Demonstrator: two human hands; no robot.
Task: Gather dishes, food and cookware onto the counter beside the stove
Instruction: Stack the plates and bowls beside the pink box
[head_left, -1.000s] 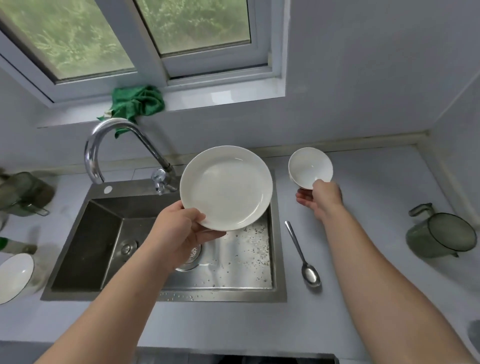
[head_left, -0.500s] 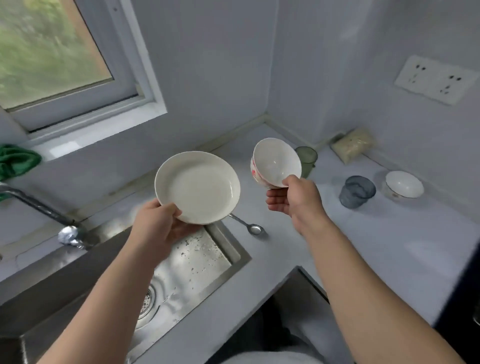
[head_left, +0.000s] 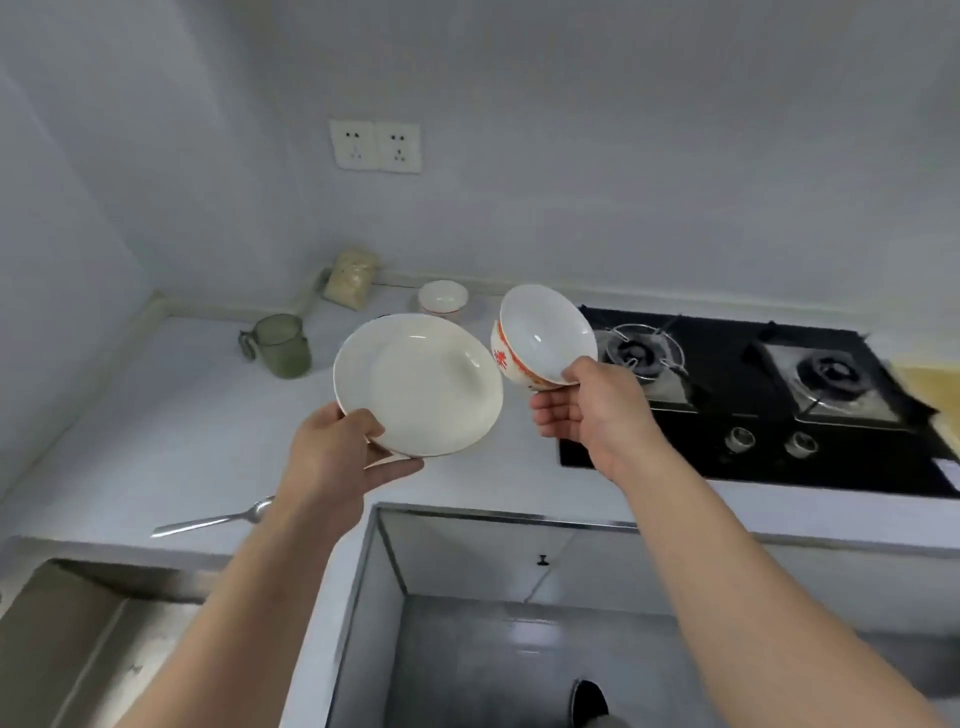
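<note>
Head view: left hand (head_left: 332, 452) gripped plain white plate (head_left: 418, 384) by its near rim, thumb on top, held tilted above counter (head_left: 197, 415). Right hand (head_left: 592, 413) pinched white bowl (head_left: 545, 338) w/ red pattern, beside stove (head_left: 753, 395). Counted: 1 plate, 2 bowls incl. small bowl (head_left: 443, 297) at back, 1 spoon (head_left: 213, 518), 1 green jug (head_left: 280, 345).

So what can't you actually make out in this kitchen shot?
Head view only.
Spoon: head partly hidden behind the left forearm.
Sink: cut off by the lower left edge.
Corner packet: too blurred to tell its contents.
Bowl base: hidden by the right hand.
Plate underside: turned away from the camera.
</note>
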